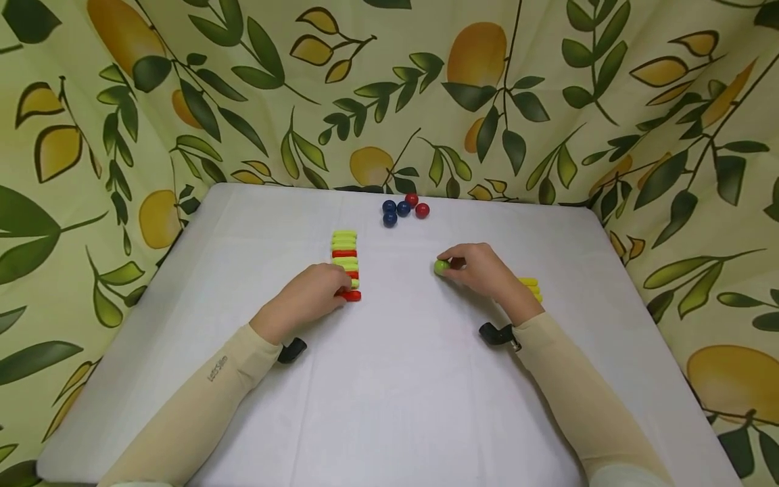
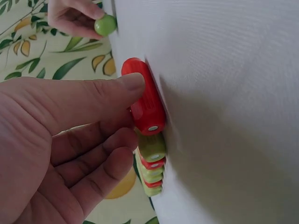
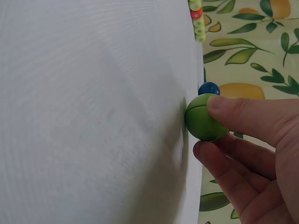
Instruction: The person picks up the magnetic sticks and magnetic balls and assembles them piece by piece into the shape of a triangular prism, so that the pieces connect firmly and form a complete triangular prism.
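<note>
My left hand [image 1: 310, 297] pinches a red rod [image 2: 144, 98] with rounded ends at the near end of a row of rods [image 1: 344, 243]. That row mixes yellow-green and red pieces lying side by side; my fingers cover part of it. To the right, my right hand [image 1: 481, 270] holds a green ball [image 3: 205, 119] between thumb and fingers, at or just above the white tabletop. A few yellow rods [image 1: 531, 283] lie partly hidden behind the right wrist.
Toward the back of the white table [image 1: 389, 392] sit several dark blue balls [image 1: 390, 219] and two red balls [image 1: 422, 210] in a cluster. A curtain [image 1: 371, 88] with fruit and leaves hangs along the table's far edge. Black wrist mounts [image 1: 496, 333] sit beneath both forearms.
</note>
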A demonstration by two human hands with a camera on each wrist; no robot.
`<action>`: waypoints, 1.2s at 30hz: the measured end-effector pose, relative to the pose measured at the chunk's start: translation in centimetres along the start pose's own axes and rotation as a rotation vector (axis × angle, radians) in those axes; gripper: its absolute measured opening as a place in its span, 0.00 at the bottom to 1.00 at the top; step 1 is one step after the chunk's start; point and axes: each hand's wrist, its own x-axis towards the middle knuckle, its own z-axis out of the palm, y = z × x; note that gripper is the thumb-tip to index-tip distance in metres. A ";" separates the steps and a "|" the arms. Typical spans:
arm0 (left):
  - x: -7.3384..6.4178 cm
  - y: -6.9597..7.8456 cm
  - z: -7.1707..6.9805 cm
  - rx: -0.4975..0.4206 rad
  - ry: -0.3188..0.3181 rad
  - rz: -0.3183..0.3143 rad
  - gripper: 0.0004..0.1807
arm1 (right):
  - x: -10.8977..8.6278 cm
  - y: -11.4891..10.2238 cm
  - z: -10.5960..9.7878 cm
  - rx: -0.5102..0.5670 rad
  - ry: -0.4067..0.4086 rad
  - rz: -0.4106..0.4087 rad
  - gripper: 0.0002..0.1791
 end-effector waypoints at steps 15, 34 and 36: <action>0.3 0.7 0.4 0.031 -0.014 0.028 0.05 | 0.0 -0.2 0.0 -0.009 -0.010 -0.009 0.18; 4.0 1.7 -3.1 0.054 0.112 0.138 0.05 | 0.4 -0.4 -0.3 -0.017 -0.057 -0.018 0.18; 5.2 1.9 -3.2 0.047 0.105 0.159 0.06 | 0.4 -0.4 -0.2 -0.015 -0.055 -0.012 0.18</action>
